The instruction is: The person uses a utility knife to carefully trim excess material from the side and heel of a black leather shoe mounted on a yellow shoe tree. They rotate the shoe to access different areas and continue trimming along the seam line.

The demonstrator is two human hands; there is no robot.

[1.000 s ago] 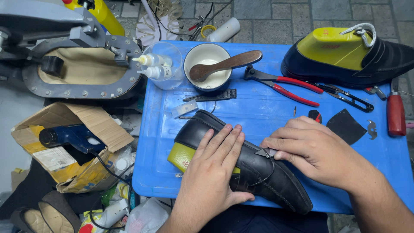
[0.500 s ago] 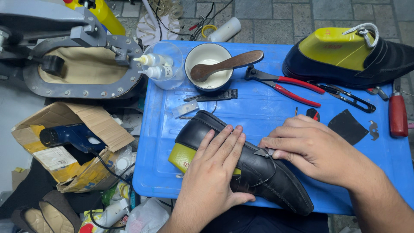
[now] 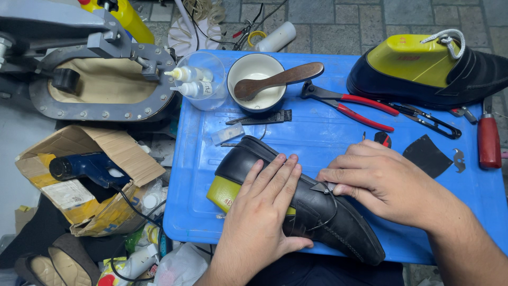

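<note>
Shoe (image 3: 323, 222): black leather loafer on a yellow last, lying diagonally with heel toward upper left and toe toward lower right, in the lower centre of the frame.
Small blade piece (image 3: 323, 186): dark, pointed, pressed against the shoe's upper edge, just right of centre.

Left hand (image 3: 264, 212) flat, right hand (image 3: 381, 180) pinching.

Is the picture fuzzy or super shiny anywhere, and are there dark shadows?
Head view: sharp all over, nothing fuzzy. Soft, even light with only faint shadows beneath the left hand and right hand. Gentle shine on the black shoe they press and on the blue table; no harsh glare. The edges bend slightly.
</note>
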